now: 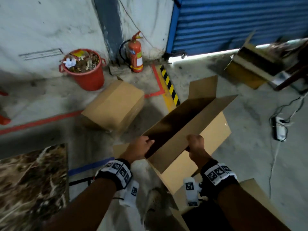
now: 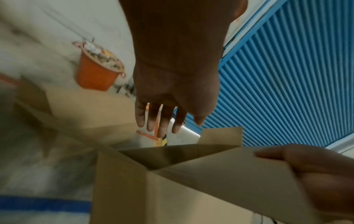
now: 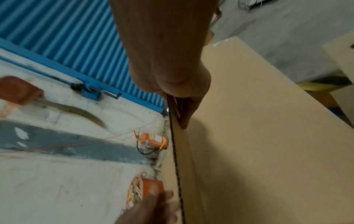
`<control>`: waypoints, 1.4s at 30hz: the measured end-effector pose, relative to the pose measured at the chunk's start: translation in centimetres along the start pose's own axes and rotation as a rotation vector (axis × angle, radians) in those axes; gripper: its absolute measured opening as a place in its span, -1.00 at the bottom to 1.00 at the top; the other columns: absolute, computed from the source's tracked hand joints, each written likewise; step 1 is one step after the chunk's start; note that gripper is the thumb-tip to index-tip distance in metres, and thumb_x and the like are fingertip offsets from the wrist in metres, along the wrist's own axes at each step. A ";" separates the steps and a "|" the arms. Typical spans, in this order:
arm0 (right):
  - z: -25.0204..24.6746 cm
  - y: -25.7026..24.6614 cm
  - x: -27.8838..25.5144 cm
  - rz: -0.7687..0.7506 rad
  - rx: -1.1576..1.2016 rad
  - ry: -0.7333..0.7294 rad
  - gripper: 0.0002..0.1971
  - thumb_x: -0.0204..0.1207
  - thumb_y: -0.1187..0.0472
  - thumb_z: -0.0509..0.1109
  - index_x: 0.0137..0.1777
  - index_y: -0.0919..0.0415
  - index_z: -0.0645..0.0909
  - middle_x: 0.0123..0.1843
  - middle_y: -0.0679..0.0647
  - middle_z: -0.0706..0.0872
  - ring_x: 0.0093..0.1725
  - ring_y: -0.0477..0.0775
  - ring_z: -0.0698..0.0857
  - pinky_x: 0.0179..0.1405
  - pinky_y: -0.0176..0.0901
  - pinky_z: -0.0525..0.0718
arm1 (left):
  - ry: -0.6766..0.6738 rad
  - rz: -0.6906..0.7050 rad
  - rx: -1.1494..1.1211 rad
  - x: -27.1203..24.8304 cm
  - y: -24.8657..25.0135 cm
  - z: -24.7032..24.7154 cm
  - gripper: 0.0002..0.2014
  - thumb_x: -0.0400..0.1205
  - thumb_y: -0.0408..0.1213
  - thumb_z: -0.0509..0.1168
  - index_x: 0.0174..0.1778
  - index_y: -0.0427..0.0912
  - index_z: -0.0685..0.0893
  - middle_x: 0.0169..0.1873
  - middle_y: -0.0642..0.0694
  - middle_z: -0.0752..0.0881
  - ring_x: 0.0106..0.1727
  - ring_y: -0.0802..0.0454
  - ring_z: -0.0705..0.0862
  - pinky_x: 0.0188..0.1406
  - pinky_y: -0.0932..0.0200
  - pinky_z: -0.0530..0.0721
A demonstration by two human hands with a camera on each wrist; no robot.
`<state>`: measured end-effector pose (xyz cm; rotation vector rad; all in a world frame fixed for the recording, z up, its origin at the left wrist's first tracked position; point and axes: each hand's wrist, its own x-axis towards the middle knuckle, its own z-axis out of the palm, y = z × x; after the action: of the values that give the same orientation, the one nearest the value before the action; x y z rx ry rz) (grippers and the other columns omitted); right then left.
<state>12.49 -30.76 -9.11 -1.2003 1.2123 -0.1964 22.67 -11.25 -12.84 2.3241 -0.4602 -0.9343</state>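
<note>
An open brown cardboard box (image 1: pixel 191 124) is held up over the concrete floor, its flaps standing open. My right hand (image 1: pixel 196 144) pinches the near edge of its right wall, thumb on one side and fingers on the other (image 3: pixel 184 115). My left hand (image 1: pixel 141 147) is at the near corner of the left flap. In the left wrist view its fingers (image 2: pixel 159 119) are straight and spread above the box (image 2: pixel 172 189), gripping nothing. I cannot tell whether they touch the cardboard. The box's inside is dark, so its contents stay unseen.
A closed cardboard box (image 1: pixel 115 104) lies on the floor ahead. Behind it stand a red bucket of scraps (image 1: pixel 85 69) and a fire extinguisher (image 1: pixel 135 52). A blue roller shutter (image 1: pixel 233 22), another open box (image 1: pixel 250 64) and a power strip (image 1: pixel 280 129) are on the right. A marbled slab (image 1: pixel 33 180) is at lower left.
</note>
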 end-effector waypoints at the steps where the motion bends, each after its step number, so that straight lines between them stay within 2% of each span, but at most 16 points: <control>1: -1.1 -0.8 -1.5 -0.036 0.020 -0.021 -0.87 0.62 0.44 0.20 0.02 0.33 0.57 -0.07 0.29 0.69 -0.14 0.24 0.71 -0.24 0.02 0.72 | 0.002 0.008 0.025 -0.5 -0.4 -0.8 -0.57 0.72 0.00 0.22 0.27 -0.30 0.66 0.15 -0.26 0.73 0.19 -0.18 0.68 0.22 -0.01 0.61; 4: -4.5 -2.8 -6.8 -0.109 0.101 -0.039 -0.83 0.66 0.37 0.22 0.20 0.31 0.51 0.02 0.21 0.68 0.00 0.23 0.68 -0.22 0.04 0.69 | 0.042 0.075 0.058 -3.9 -0.8 -3.4 -0.71 0.70 -0.12 0.30 0.09 -0.30 0.74 -0.03 -0.24 0.76 0.06 -0.18 0.72 -0.07 0.10 0.56; 7: -7.1 -3.7 -12.7 -0.162 0.148 -0.047 -0.83 0.65 0.37 0.22 0.19 0.30 0.56 0.16 0.29 0.69 0.12 0.32 0.68 -0.09 0.09 0.70 | 0.117 0.145 0.033 -8.6 -0.9 -5.7 -0.82 0.67 -0.30 0.32 0.01 -0.32 0.77 -0.12 -0.21 0.74 0.03 -0.18 0.72 -0.28 0.20 0.34; 10: -9.4 -4.0 -19.6 -0.240 0.218 -0.134 -0.73 0.55 0.35 0.28 0.21 0.42 0.63 0.23 0.35 0.71 0.15 0.38 0.69 0.11 0.20 0.71 | 0.237 0.148 -0.003 -15.0 -0.9 -7.8 -0.73 0.67 -0.26 0.33 0.23 -0.31 0.69 0.14 -0.26 0.75 0.16 -0.18 0.69 -0.13 0.23 0.44; 12: -10.7 -4.1 -24.5 -0.290 0.260 -0.221 -0.67 0.36 0.27 0.36 0.10 0.41 0.70 0.18 0.35 0.74 0.13 0.37 0.67 0.31 0.28 0.60 | 0.341 0.112 0.000 -20.3 -1.4 -9.1 -0.58 0.68 -0.18 0.32 0.42 -0.29 0.56 0.31 -0.28 0.66 0.31 -0.21 0.62 0.14 0.15 0.50; 14: -11.3 -4.6 -29.0 -0.331 0.302 -0.298 -0.76 0.33 0.29 0.36 -0.04 0.35 0.72 0.12 0.34 0.72 0.13 0.37 0.64 0.38 0.34 0.53 | 0.447 0.093 0.015 -24.8 -2.2 -10.6 -0.48 0.68 -0.15 0.32 0.52 -0.30 0.46 0.44 -0.27 0.57 0.42 -0.23 0.55 0.35 0.06 0.50; 18: -12.0 -5.4 -35.9 -0.428 0.352 -0.414 -0.77 0.27 0.37 0.43 -0.04 0.33 0.68 0.02 0.29 0.74 0.04 0.34 0.69 0.24 0.30 0.62 | 0.541 0.063 -0.009 -32.4 -3.4 -13.7 -0.55 0.66 -0.24 0.32 0.44 -0.35 0.51 0.31 -0.30 0.65 0.29 -0.25 0.64 0.23 0.07 0.55; 23: -12.7 -6.9 -40.1 -0.447 0.355 -0.477 -0.29 0.09 0.26 0.54 0.32 0.45 0.56 0.17 0.33 0.69 0.16 0.39 0.68 0.19 0.30 0.67 | 0.567 0.046 -0.076 -40.1 -6.9 -16.7 -0.81 0.66 -0.18 0.35 0.12 -0.13 0.56 -0.04 -0.17 0.71 -0.06 -0.07 0.68 -0.13 0.14 0.56; 24: -12.5 -6.9 -40.9 -0.447 0.340 -0.507 -0.29 0.12 0.26 0.55 0.34 0.45 0.55 0.18 0.34 0.70 0.16 0.39 0.68 0.18 0.30 0.67 | 0.570 0.023 -0.078 -41.5 -7.8 -17.2 -0.82 0.65 -0.14 0.37 0.09 -0.09 0.55 -0.05 -0.14 0.70 -0.06 -0.05 0.68 -0.11 0.14 0.57; 27: -11.5 -6.7 -42.5 -0.454 0.256 -0.665 -0.72 0.46 0.39 0.33 0.18 0.35 0.64 0.04 0.26 0.76 0.00 0.28 0.74 0.01 0.16 0.75 | 0.592 0.005 -0.074 -44.9 -10.1 -18.2 -0.81 0.63 -0.12 0.40 0.05 -0.13 0.63 0.08 -0.17 0.73 0.00 -0.06 0.68 0.02 0.09 0.60; 30: -9.8 -5.6 -43.6 -0.427 0.214 -0.786 -0.74 0.53 0.44 0.23 0.13 0.28 0.65 -0.10 0.16 0.82 -0.14 0.17 0.80 -0.26 0.00 0.81 | 0.576 -0.061 -0.059 -48.3 -12.5 -19.3 -0.74 0.65 -0.13 0.37 0.13 -0.22 0.70 0.13 -0.21 0.73 0.03 -0.04 0.66 0.07 0.12 0.59; 34: -6.4 -3.6 -46.5 -0.338 0.206 -0.905 -0.69 0.41 0.42 0.29 0.15 0.31 0.62 -0.18 0.15 0.82 -0.26 0.12 0.82 -0.36 -0.10 0.79 | 0.614 -0.153 0.035 -53.1 -16.2 -20.0 -0.60 0.59 0.06 0.40 0.20 -0.13 0.65 0.08 -0.13 0.73 0.08 -0.08 0.70 0.13 0.06 0.62; 36: -4.4 -2.7 -48.5 -0.306 0.209 -0.958 -0.62 0.25 0.40 0.38 0.12 0.33 0.64 -0.17 0.17 0.81 -0.26 0.13 0.82 -0.36 -0.08 0.79 | 0.647 -0.174 0.102 -55.2 -18.5 -20.2 -0.61 0.57 -0.01 0.44 0.20 -0.15 0.63 0.07 -0.13 0.70 0.07 -0.10 0.69 0.08 0.05 0.64; 38: -2.1 -1.7 -50.4 -0.297 0.171 -1.006 -0.59 0.18 0.43 0.44 0.09 0.34 0.66 -0.15 0.19 0.82 -0.25 0.14 0.82 -0.33 -0.05 0.80 | 0.634 -0.175 0.129 -57.3 -20.9 -20.8 -0.68 0.56 -0.19 0.46 0.18 -0.20 0.64 0.07 -0.13 0.70 -0.04 -0.05 0.72 -0.15 0.08 0.69; 40: 0.4 -0.5 -52.4 -0.295 0.105 -1.044 -0.67 0.31 0.44 0.39 0.11 0.35 0.66 -0.14 0.18 0.84 -0.24 0.13 0.83 -0.31 -0.07 0.81 | 0.621 -0.223 0.103 -59.3 -23.6 -21.6 -0.86 0.55 -0.44 0.38 -0.01 -0.19 0.71 -0.03 -0.20 0.75 -0.20 -0.04 0.77 -0.42 0.16 0.72; 42: 2.7 1.0 -54.2 -0.278 0.038 -1.053 -0.73 0.51 0.48 0.24 0.17 0.36 0.64 -0.12 0.18 0.84 -0.22 0.13 0.83 -0.29 -0.08 0.81 | 0.695 -0.215 0.096 -60.8 -26.3 -22.7 -0.81 0.56 -0.53 0.31 -0.23 -0.16 0.72 -0.15 -0.19 0.77 -0.19 -0.10 0.78 -0.44 0.20 0.67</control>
<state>-8.24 8.06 22.58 -1.1794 0.1230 0.2018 -0.84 48.61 14.80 2.6226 0.0366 -0.1463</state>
